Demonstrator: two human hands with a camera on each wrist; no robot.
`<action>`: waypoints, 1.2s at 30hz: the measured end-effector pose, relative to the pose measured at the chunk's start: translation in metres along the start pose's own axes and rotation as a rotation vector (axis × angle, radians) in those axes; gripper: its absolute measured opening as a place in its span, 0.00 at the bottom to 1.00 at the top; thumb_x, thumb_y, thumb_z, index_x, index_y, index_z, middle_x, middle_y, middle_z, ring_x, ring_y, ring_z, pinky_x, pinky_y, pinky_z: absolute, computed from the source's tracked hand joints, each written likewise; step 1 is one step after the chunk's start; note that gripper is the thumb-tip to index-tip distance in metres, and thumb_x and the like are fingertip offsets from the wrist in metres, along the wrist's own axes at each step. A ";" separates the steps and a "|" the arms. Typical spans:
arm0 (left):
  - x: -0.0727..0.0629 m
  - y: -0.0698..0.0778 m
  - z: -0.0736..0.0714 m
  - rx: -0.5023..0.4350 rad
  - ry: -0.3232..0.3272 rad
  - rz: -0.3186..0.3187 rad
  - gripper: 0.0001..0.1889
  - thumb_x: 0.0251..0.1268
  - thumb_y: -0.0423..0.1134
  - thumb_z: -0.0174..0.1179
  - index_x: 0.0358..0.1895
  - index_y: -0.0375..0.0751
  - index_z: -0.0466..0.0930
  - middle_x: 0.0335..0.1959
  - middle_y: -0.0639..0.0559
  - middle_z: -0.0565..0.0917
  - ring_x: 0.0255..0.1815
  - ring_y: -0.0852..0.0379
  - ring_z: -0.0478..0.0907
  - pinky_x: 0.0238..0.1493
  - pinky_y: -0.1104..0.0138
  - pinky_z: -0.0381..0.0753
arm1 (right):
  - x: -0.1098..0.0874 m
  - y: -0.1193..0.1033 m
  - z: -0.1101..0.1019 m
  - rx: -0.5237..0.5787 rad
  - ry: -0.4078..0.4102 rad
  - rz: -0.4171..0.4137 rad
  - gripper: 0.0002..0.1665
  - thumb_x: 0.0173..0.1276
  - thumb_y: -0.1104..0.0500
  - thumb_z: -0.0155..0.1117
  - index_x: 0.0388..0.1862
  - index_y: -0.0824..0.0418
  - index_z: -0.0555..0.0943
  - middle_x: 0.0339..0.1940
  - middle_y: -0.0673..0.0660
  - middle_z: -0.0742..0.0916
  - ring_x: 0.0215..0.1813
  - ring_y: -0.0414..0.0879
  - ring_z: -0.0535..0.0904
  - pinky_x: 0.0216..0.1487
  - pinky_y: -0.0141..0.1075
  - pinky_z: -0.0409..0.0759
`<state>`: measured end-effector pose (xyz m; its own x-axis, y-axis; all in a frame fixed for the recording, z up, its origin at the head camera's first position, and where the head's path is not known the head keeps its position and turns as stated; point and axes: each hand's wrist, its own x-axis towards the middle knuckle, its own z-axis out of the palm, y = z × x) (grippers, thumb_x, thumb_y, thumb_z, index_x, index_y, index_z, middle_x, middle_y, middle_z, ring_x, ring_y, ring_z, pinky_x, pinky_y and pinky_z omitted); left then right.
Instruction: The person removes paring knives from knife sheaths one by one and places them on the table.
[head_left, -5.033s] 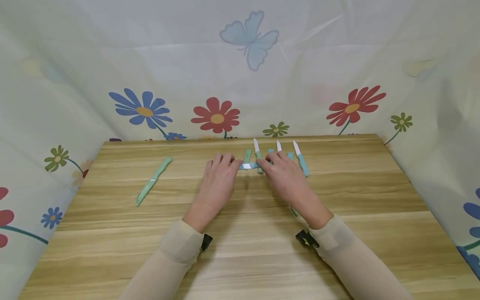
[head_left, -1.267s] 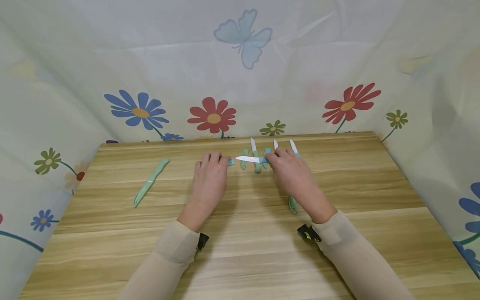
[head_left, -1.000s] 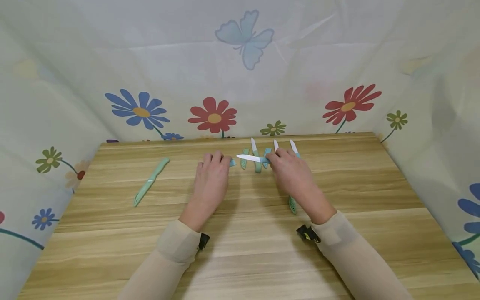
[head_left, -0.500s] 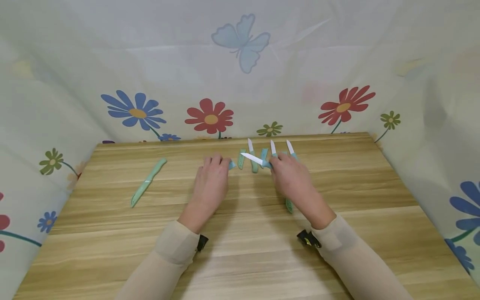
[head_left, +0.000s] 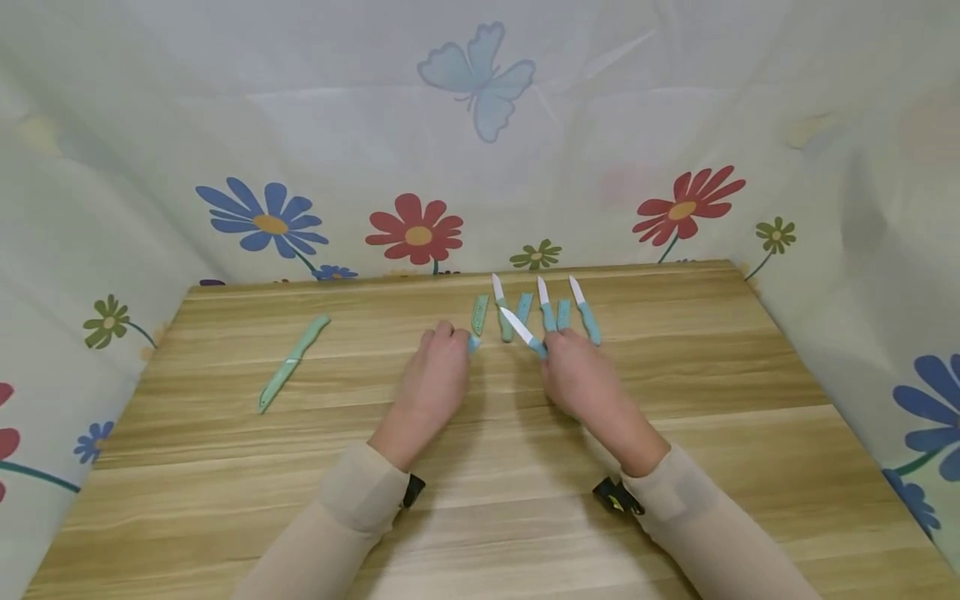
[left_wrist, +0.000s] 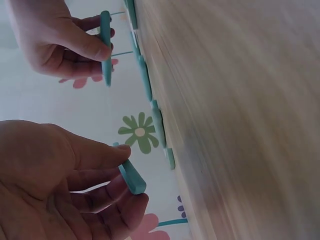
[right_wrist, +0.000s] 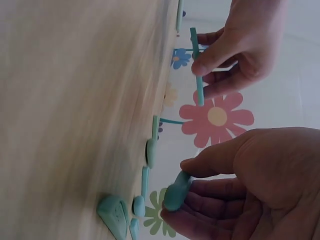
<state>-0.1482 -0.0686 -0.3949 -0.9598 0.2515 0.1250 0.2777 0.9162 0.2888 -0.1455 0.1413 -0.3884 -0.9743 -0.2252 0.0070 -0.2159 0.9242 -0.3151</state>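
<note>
My left hand point(head_left: 438, 375) pinches a blue knife sheath point(left_wrist: 132, 179) between thumb and fingers above the table. Only the sheath's end shows in the head view. My right hand point(head_left: 585, 375) holds a paring knife point(head_left: 522, 330) by its blue handle point(right_wrist: 177, 192), the bare white blade pointing up and left. The two are apart. Just beyond my hands lie a green sheath point(head_left: 480, 315), a green-handled knife point(head_left: 506, 327), a blue sheath point(head_left: 524, 309), a blue-handled knife point(head_left: 546, 310), another blue sheath point(head_left: 564, 314) and another blue-handled knife point(head_left: 588, 322).
A sheathed green knife point(head_left: 294, 362) lies by itself on the left of the wooden table point(head_left: 187, 467). A green sheath point(right_wrist: 114, 216) lies near my right hand, hidden in the head view. A flower-printed curtain point(head_left: 337, 150) stands around the table's back and sides.
Five seconds ago both hands held the blue knife and sheath together; the blade is now out. Since then the hands have come slightly nearer me and the blade has tilted upward.
</note>
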 end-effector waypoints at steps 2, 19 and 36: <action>0.001 0.002 0.001 -0.006 -0.011 -0.002 0.15 0.71 0.24 0.63 0.58 0.29 0.83 0.46 0.40 0.80 0.44 0.46 0.78 0.46 0.58 0.87 | -0.001 -0.002 0.001 0.030 -0.009 0.021 0.06 0.76 0.64 0.63 0.44 0.68 0.82 0.36 0.60 0.83 0.35 0.50 0.80 0.33 0.44 0.83; 0.005 0.019 0.012 -0.034 -0.105 -0.011 0.13 0.80 0.28 0.56 0.60 0.32 0.83 0.46 0.37 0.80 0.44 0.42 0.81 0.47 0.55 0.87 | -0.011 -0.011 0.011 0.045 -0.064 0.102 0.02 0.73 0.67 0.64 0.38 0.65 0.81 0.34 0.58 0.82 0.35 0.51 0.80 0.36 0.47 0.83; 0.007 0.022 0.016 -0.038 -0.131 -0.030 0.09 0.81 0.31 0.56 0.50 0.29 0.85 0.41 0.39 0.78 0.42 0.43 0.80 0.45 0.54 0.86 | -0.013 -0.011 0.016 -0.012 -0.058 0.109 0.06 0.72 0.68 0.60 0.34 0.68 0.83 0.34 0.60 0.82 0.34 0.51 0.79 0.37 0.48 0.84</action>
<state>-0.1496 -0.0420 -0.4026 -0.9641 0.2653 -0.0082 0.2483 0.9121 0.3263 -0.1292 0.1297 -0.3999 -0.9867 -0.1406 -0.0818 -0.1101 0.9476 -0.3000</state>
